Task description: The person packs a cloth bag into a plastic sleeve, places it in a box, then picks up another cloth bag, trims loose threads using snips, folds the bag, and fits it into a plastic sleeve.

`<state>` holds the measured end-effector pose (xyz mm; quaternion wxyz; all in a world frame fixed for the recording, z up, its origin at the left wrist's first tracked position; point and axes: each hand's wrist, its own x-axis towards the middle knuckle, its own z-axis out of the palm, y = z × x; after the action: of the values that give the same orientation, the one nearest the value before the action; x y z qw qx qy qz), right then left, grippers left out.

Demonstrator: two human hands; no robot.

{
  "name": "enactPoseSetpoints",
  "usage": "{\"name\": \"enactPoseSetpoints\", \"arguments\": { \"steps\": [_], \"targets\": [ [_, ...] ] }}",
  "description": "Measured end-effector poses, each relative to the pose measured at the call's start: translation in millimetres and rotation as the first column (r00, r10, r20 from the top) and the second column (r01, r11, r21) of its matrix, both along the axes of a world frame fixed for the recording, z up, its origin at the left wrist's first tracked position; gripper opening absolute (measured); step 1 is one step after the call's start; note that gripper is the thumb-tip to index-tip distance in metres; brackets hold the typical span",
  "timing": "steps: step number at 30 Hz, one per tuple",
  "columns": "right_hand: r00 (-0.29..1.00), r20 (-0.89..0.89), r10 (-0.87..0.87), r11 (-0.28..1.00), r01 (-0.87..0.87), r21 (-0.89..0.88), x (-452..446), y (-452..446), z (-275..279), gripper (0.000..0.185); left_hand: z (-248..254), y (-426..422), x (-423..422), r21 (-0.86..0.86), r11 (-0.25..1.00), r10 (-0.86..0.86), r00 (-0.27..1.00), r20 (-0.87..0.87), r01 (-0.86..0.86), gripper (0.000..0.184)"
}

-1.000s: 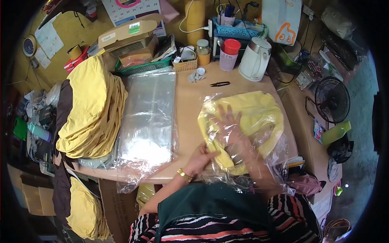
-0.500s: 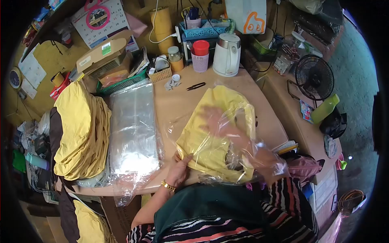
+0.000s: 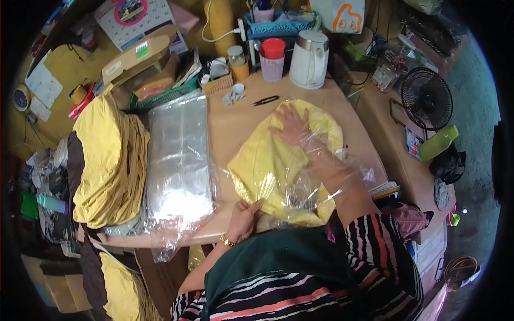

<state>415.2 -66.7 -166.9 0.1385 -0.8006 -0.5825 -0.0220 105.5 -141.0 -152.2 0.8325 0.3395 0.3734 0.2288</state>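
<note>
A yellow cloth piece (image 3: 262,155) lies spread on the table inside a clear plastic bag (image 3: 300,187). My right hand (image 3: 290,125) rests on the cloth's upper part with fingers spread, and the clear plastic lies over my forearm. At the near left corner of the bag, my left hand (image 3: 245,216) pinches the edge between thumb and fingers. Left of it lies a flat stack of clear plastic bags (image 3: 179,144). Further left stands a tall pile of folded yellow cloth (image 3: 110,160).
Small black snips (image 3: 266,100) lie beyond the cloth. Along the back stand a white kettle (image 3: 309,60), a red and pink cup (image 3: 272,59), a wicker basket (image 3: 217,83) and a green tray (image 3: 163,95). A black fan (image 3: 426,99) is at the right.
My right hand has moved outward over the cloth, inside or under the plastic. The cloth now lies flatter and wider. My left hand has shifted left and keeps its pinch. The camera view has shifted.
</note>
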Motion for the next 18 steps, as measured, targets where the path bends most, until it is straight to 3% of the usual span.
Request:
{"name": "enactPoseSetpoints", "arguments": {
  "steps": [1, 3, 4, 5, 6, 8, 10, 14, 16, 18],
  "targets": [
    [1.0, -0.011, 0.018, 1.0, -0.018, -0.018, 1, 6, -3, 0.069, 2, 2, 2, 0.004, 0.999, -0.043, 0.997, -0.056, 0.044, 0.016],
    [0.964, 0.094, -0.25, 0.968, 0.246, 0.054, 0, 13, -12, 0.071, -12, -1, -3, -0.019, 0.997, -0.073, 0.989, -0.127, 0.071, 0.014],
    [0.968, 0.088, -0.234, 0.972, 0.232, 0.035, 4, 20, -21, 0.071, -39, -1, -3, 0.036, 0.988, -0.151, 0.989, 0.011, 0.15, 0.015],
    [0.947, 0.101, -0.304, 0.947, 0.29, 0.136, 9, 28, -32, 0.074, -54, -1, -5, 0.108, 0.969, -0.234, 0.961, 0.145, 0.22, 0.016],
    [0.92, 0.108, -0.375, 0.908, 0.342, 0.243, 12, 30, -39, 0.077, -34, 0, -7, 0.1, 0.973, -0.223, 0.964, 0.144, 0.21, 0.016],
    [0.938, 0.055, -0.342, 0.914, 0.318, 0.253, 7, 23, -42, 0.079, 26, 8, -9, 0.046, 0.98, -0.191, 0.982, -0.003, 0.191, 0.028],
    [0.949, 0.007, -0.315, 0.91, 0.3, 0.284, 4, 24, -37, 0.082, 31, 37, -3, -0.117, 0.989, 0.108, 0.988, 0.113, -0.095, 0.04],
    [0.951, 0.07, -0.3, 0.951, 0.293, 0.099, 0, 22, -24, 0.082, 6, 93, 34, -0.08, 0.99, 0.125, 0.989, 0.077, -0.119, 0.044],
    [0.956, 0.096, -0.278, 0.961, 0.275, 0.037, 15, 28, -15, 0.08, 23, 96, 40, -0.051, 0.986, 0.16, 0.987, 0.032, -0.159, 0.043],
    [0.989, 0.078, 0.126, 0.991, -0.129, 0.035, 45, 37, 4, 0.077, 55, 97, 28, 0.039, 0.955, 0.281, 0.94, 0.192, -0.294, 0.036]
  ]
}}
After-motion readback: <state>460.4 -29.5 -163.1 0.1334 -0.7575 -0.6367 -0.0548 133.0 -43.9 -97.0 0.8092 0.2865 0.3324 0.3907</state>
